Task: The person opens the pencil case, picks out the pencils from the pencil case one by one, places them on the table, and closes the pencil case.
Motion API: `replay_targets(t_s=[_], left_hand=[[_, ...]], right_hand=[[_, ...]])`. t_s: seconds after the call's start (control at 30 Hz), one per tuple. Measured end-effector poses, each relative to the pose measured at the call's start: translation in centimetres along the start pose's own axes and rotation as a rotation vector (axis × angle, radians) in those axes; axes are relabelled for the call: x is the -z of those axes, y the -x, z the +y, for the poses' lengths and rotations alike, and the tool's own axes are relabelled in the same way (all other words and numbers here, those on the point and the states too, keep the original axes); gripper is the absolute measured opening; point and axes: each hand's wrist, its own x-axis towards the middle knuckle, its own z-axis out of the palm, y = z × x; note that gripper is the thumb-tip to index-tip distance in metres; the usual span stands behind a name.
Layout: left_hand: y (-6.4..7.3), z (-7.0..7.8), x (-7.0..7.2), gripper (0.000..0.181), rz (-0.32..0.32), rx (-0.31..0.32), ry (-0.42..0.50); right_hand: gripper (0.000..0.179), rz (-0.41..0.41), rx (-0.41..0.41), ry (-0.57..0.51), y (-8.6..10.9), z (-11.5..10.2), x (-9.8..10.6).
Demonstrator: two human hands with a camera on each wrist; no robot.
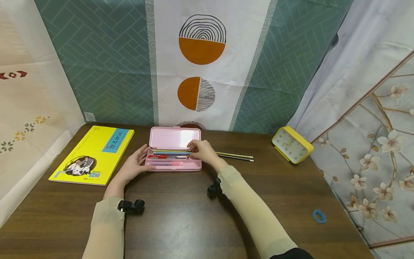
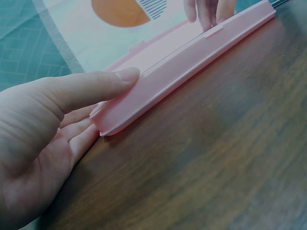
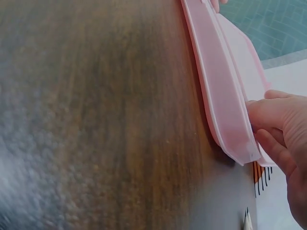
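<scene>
Pencil case, pink, sits on the bench just ahead of the person, its lid folded back at 12 o'clock; pens and slim pencils lie inside. At its 9 o'clock end the left hand has a light grip on the corner, thumb on the front wall, fingers round the end. At its 3 o'clock end the right hand dips its fingers inside; whether that grip has hold of anything cannot be told. 2 loose pencils extend towards 3 o'clock, their near ends hidden by the right hand.

The step in hand appears to be handling the contents while steadying the case. The next move probably calls for clearing the right fingers past the rim without tipping the case.
</scene>
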Motion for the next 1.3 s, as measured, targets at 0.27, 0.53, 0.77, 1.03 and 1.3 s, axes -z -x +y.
replay_targets(t_s=[0.27,0.53,0.77,1.03,1.3], left_hand=[[-0.01,0.02,0.06,0.103,-0.003,0.001,0.002],[-0.01,0.0,0.05,0.103,-0.002,0.002,-0.009],[-0.04,0.07,0.02,0.103,-0.002,0.002,-0.009],[0.01,0.12,0.04,0.103,-0.003,0.003,-0.001],[-0.02,0.09,0.05,0.103,-0.001,0.004,-0.005]], right_hand=[[0.024,0.003,0.0,0.022,-0.02,-0.03,-0.16],[0.02,-0.001,0.001,0.028,0.06,-0.05,-0.13],[0.015,0.009,0.014,0.041,0.22,-0.06,-0.13],[0.013,0.031,0.047,0.059,0.21,-0.14,-0.14],[0.014,0.044,0.07,0.068,0.24,-0.45,0.22]])
